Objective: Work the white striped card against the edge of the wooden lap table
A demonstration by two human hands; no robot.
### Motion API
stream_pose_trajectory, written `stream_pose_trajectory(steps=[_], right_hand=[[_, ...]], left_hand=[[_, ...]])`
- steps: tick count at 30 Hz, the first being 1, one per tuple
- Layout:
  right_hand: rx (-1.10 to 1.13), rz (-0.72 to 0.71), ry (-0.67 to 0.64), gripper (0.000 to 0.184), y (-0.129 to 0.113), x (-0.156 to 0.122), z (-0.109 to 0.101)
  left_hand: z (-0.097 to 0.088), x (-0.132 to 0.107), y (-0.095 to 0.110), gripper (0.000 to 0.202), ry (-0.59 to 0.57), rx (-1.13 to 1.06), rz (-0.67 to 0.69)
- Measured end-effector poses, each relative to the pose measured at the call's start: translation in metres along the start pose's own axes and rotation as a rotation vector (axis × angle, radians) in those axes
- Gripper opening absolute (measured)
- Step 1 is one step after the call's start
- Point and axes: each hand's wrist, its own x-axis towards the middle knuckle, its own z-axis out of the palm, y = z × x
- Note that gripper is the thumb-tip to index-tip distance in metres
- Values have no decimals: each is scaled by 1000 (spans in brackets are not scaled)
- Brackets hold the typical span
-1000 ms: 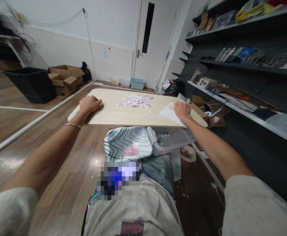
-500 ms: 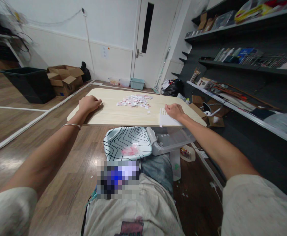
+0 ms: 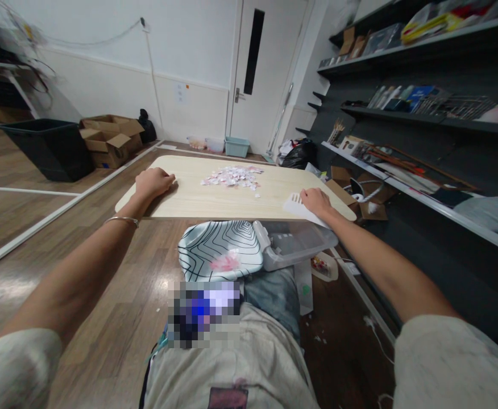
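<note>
- Head view: right hand (image 3: 316, 201), gripping the white slotted sheet (image 3: 297, 209), has shifted rightward, farther from the paper scraps (image 3: 233, 176).
- Left hand (image 3: 153, 182), curled closed, stays on the tabletop (image 3: 202, 205).

Over my feed I count one left hand (image 3: 153, 182) near the counter's (image 3: 215, 207) left edge, one right hand (image 3: 316, 201) toward its right edge, one white slotted sheet (image 3: 295, 210), one heap of uncountable scraps (image 3: 234, 176) toward the far edge, and, off the near edge, one patterned tray (image 3: 198, 250) and one clear bin (image 3: 291, 261).
</note>
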Motion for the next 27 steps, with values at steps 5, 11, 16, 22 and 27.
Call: stream_pose_trajectory(steps=[5, 11, 16, 22, 27], right_hand=[[94, 190, -10, 58, -1, 19, 3], [144, 245, 1, 59, -21, 31, 2], [117, 191, -17, 58, -30, 20, -1], [66, 139, -43, 58, -44, -6, -4], [71, 83, -46, 57, -67, -27, -10]], left_hand=[[2, 3, -2, 46, -10, 31, -6], [1, 3, -2, 55, -17, 80, 16], [-4, -4, 3, 46, 5, 26, -12], [-2, -2, 1, 47, -5, 22, 1], [-1, 0, -2, 50, -11, 9, -1]])
